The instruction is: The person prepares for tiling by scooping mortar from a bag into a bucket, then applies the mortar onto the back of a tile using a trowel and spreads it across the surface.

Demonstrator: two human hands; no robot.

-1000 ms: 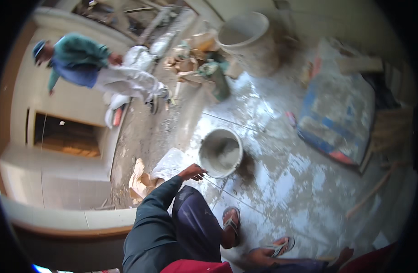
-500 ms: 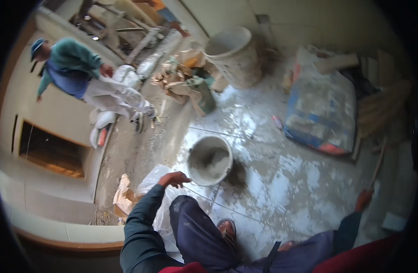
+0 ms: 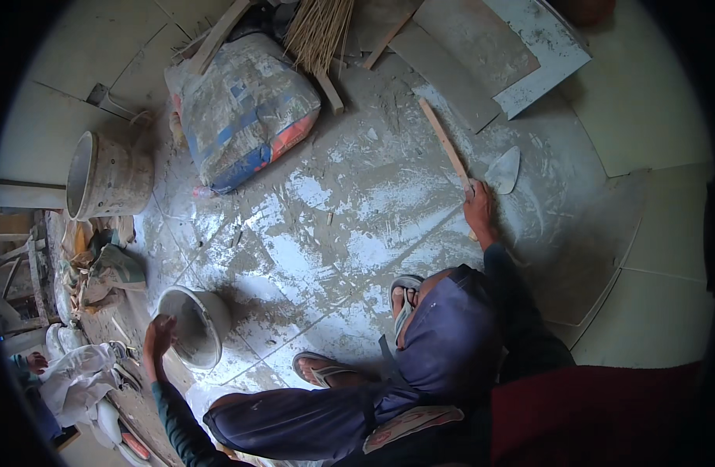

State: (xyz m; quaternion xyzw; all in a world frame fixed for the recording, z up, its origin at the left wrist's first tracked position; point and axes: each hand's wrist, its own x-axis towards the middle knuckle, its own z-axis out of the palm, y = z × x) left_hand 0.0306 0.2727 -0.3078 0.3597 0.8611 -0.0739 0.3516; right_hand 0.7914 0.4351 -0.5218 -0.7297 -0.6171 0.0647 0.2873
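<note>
My right hand (image 3: 478,206) is closed round a pale wooden strip (image 3: 443,138) on the cement-smeared floor. A trowel blade (image 3: 504,167) lies just to its right; whether my fingers also touch its handle I cannot tell. My left hand (image 3: 159,338) is curled at the near-left rim of a grey bucket (image 3: 205,327) with grey residue inside; what its fingers hold is unclear. My legs in dark trousers and sandalled feet are between my hands.
A dusty cement sack (image 3: 244,109), a straw bundle (image 3: 317,31) and boards (image 3: 455,54) lie ahead. A large bucket (image 3: 116,175) and crumpled bags (image 3: 108,268) are at left. Another person's trousered legs (image 3: 81,373) are at the lower left, beside white sacks.
My view has swung right, shifting the person and bucket leftward. My right arm has reached forward to the wooden strip. My left hand remains by the bucket.
</note>
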